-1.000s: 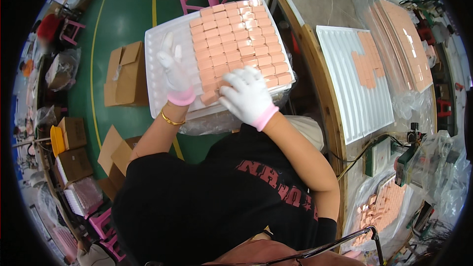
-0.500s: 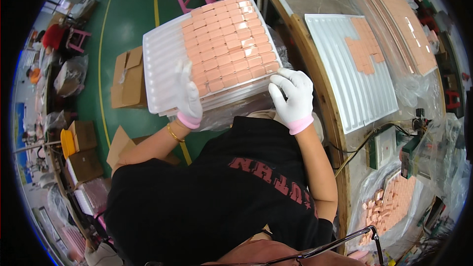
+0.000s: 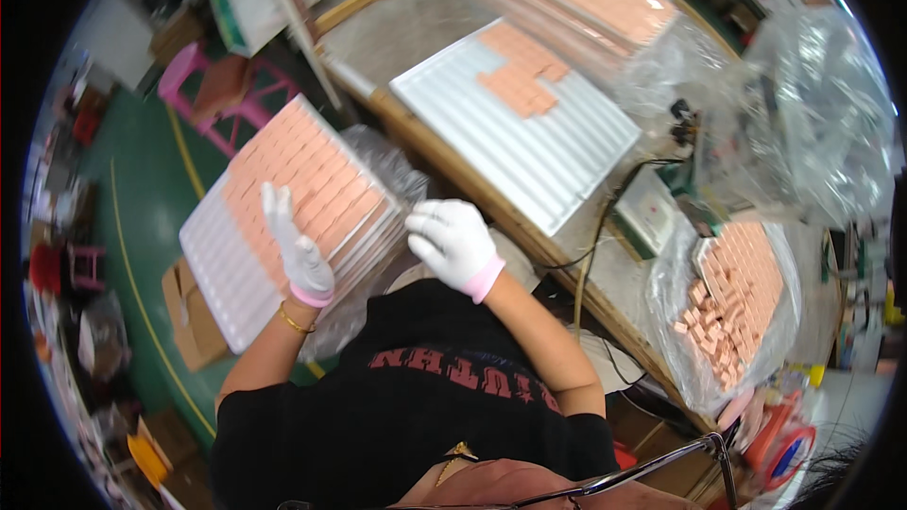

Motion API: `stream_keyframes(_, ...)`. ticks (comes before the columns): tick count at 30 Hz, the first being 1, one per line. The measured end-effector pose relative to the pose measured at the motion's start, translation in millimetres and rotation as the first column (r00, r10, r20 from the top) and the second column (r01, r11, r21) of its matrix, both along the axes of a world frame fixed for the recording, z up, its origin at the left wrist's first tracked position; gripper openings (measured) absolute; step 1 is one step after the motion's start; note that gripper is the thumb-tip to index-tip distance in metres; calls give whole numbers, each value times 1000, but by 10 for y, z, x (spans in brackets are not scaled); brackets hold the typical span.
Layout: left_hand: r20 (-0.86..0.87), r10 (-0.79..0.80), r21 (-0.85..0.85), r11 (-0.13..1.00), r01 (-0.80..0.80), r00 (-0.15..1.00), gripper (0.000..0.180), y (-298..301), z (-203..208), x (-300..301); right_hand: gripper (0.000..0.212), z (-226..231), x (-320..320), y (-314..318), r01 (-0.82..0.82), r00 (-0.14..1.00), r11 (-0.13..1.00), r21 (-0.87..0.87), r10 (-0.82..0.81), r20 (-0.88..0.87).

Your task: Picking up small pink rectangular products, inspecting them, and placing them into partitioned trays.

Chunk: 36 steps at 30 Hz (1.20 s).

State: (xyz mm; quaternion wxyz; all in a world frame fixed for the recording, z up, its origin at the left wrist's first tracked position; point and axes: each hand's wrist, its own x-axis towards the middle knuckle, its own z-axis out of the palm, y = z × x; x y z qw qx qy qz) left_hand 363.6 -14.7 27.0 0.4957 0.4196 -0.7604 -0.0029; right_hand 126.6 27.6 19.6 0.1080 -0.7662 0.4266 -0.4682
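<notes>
Left hand [image 3: 300, 260], fingers extended, over the white tray [image 3: 227, 274] of peach blocks [image 3: 295, 170] beside the bench [image 3: 387, 55] — and the right hand [image 3: 453, 241] curls by the tray's corner, whether pinching anything I can't tell!

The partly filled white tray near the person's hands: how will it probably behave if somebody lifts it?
The tray has a thin-looking edge, so it may flex. Peach blocks cover only one part, so it could tip toward them. Ridges in the bare part suggest that blocks might slide along the channels.
</notes>
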Motion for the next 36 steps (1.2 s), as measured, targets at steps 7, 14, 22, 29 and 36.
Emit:
stream_keyframes(7, -592, -390, 323, 687, 651, 706, 44, -1732, -718, -1957, 20, 136, -824, 759, 288, 953, 946, 148, -299, 52)
stream_keyframes(14, -753, -268, 559, 221, 799, 601, 53, -3504, -1483, -3102, 18, -125, -1584, 1939, 763, 541, 550, 340, -831, 131)
stream_keyframes(22, -655, -278, 686, 172, 707, 702, 74, -2716, -843, -3345, 21, -343, -2796, 3210, 916, -166, -45, 399, -948, 272)
stream_keyframes(29, -687, -370, 641, 98, 761, 626, 74, -2323, -918, -3369, 25, -129, -3525, 3065, 959, -196, -277, 64, -807, -557)
stream_keyframes(36, 96, -855, 439, 495, 749, 509, 32, -1525, -280, -3729, 28, -130, -3632, 3095, 850, -242, -488, 196, -695, -678)
